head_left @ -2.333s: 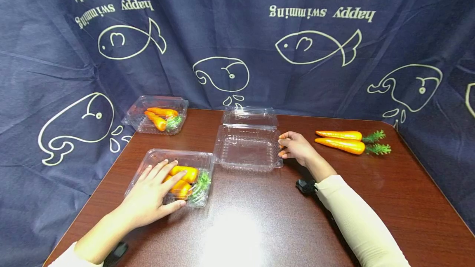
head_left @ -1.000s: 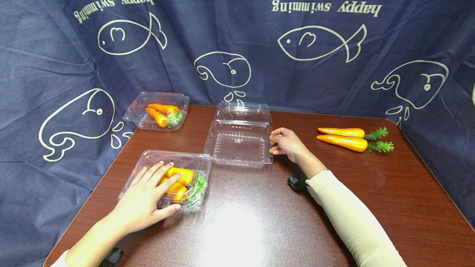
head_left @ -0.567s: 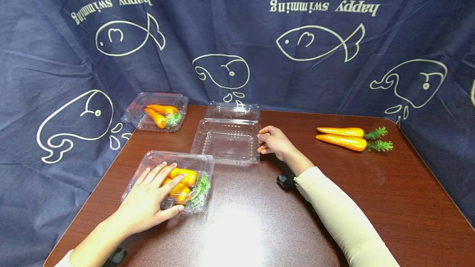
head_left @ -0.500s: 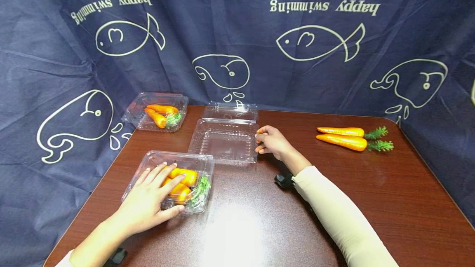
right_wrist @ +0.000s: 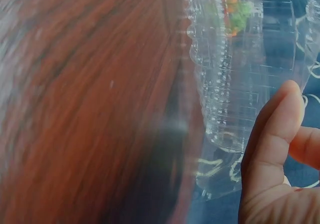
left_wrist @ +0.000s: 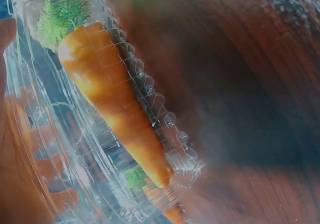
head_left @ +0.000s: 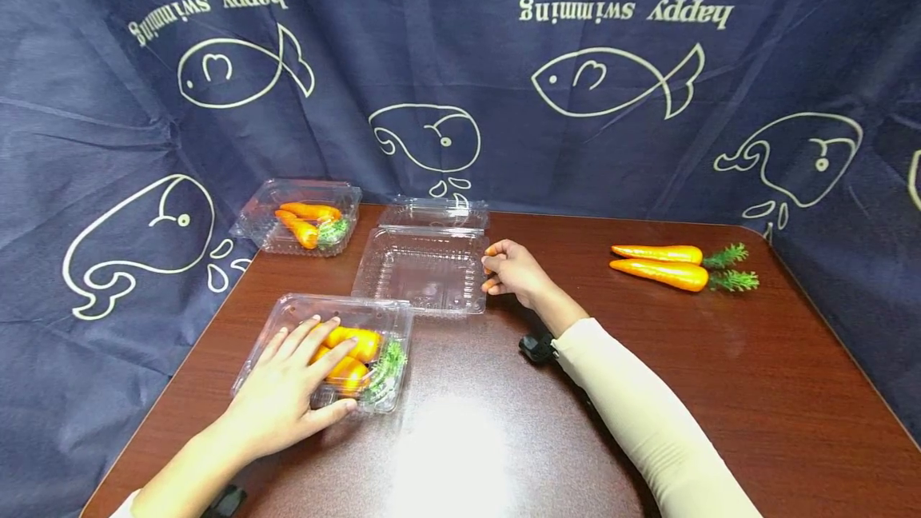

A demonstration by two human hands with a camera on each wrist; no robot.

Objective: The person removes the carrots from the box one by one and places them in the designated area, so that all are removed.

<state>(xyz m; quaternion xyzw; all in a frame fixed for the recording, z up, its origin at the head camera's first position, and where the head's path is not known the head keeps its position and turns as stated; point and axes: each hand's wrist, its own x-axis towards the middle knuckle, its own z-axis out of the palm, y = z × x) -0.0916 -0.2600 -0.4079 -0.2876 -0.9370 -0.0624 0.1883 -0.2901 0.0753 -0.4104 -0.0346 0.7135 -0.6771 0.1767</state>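
My left hand (head_left: 284, 394) lies with spread fingers on top of a clear plastic clamshell box (head_left: 288, 304) at the front left. Under its lid are orange carrots (head_left: 347, 374) with green tops; the left wrist view shows one carrot (left_wrist: 112, 97) through the ribbed wall. Behind and to the right stands another clear clamshell box (head_left: 424, 270), its lid (head_left: 435, 214) folded back and nothing inside. My right hand (head_left: 521, 272) pinches this box's right rim between thumb and fingers. In the right wrist view the thumb (right_wrist: 280, 119) presses against the clear rim.
A third clear box (head_left: 262, 234) holding carrots (head_left: 298, 228) sits at the back left. Two carrots (head_left: 662, 274) with green tops lie side by side on the brown table (head_left: 647, 358) at the right. A dark blue curtain (head_left: 460, 38) hangs behind the table.
My right hand has slid the open box leftward across the table, towards the box at the back left. My left hand has stayed on the front box.
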